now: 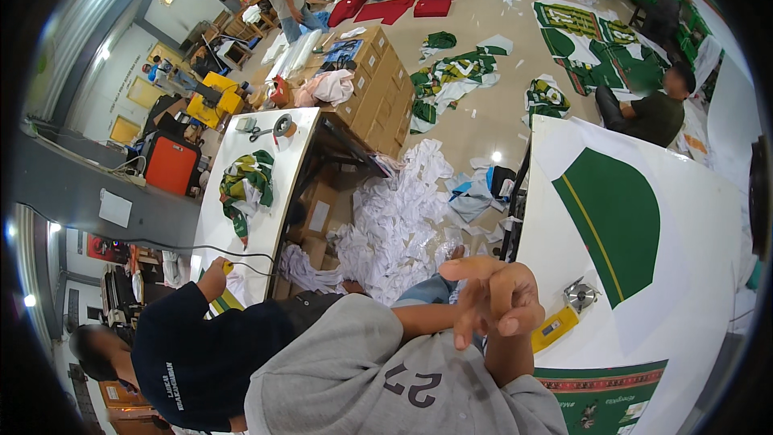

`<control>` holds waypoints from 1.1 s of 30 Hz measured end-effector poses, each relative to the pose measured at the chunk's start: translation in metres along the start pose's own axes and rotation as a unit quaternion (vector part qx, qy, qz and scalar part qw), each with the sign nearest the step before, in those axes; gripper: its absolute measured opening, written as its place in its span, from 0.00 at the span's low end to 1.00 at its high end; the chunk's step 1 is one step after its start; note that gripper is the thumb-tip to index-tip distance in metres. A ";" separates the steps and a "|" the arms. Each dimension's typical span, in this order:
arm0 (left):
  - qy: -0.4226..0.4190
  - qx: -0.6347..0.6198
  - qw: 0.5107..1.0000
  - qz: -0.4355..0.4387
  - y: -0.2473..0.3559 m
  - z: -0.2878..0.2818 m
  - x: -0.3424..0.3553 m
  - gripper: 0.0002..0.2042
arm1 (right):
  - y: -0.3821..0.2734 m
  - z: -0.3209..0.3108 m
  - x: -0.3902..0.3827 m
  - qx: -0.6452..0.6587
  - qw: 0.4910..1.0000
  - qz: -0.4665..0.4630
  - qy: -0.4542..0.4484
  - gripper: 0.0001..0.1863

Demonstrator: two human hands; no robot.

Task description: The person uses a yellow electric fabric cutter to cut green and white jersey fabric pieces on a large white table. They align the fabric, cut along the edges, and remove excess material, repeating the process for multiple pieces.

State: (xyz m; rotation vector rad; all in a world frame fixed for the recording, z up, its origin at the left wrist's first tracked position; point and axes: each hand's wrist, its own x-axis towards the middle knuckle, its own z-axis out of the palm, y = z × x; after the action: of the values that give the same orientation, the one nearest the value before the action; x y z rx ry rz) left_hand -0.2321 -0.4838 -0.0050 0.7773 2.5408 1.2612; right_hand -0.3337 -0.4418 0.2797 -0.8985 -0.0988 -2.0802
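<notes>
My right hand (506, 296) is raised in front of my grey shirt, fingers apart and loosely bent, with nothing visible in it. My left forearm (423, 319) crosses from the left toward it; the left hand is mostly hidden behind the right, and its fingers cannot be made out. Just right of my hands, a yellow-handled rotary cloth cutter (555, 330) with a round metal head lies on the white table. Beyond it is a green curved fabric panel (616, 225) with a yellow stripe. A printed green piece (600, 399) lies at the table's near edge.
A person in a dark shirt (201, 354) works at my left, by a white table (270, 177) with a patterned cloth bundle. White scraps (394, 213) heap on the floor between the tables. Cardboard boxes (374, 93) stand farther off; another person (656, 113) sits beside green fabric pieces.
</notes>
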 end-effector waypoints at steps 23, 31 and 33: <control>-0.100 -0.057 0.990 -0.083 -0.027 0.031 0.074 0.38 | 0.004 -0.091 -0.126 -0.653 0.576 0.286 0.401 0.33; -0.087 -0.091 0.988 -0.092 -0.044 0.034 0.084 0.41 | 0.020 -0.103 -0.114 -0.693 0.541 0.350 0.323 0.37; -0.053 -0.128 0.982 -0.132 -0.041 0.059 0.068 0.41 | 0.017 -0.114 -0.133 -0.701 0.532 0.376 0.290 0.38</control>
State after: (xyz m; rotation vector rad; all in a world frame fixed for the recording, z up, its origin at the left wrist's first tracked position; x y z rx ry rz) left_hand -0.2803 -0.4272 -0.0700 0.4253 2.2485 1.3772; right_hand -0.3340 -0.4050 0.1073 -0.6956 2.1770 -1.1020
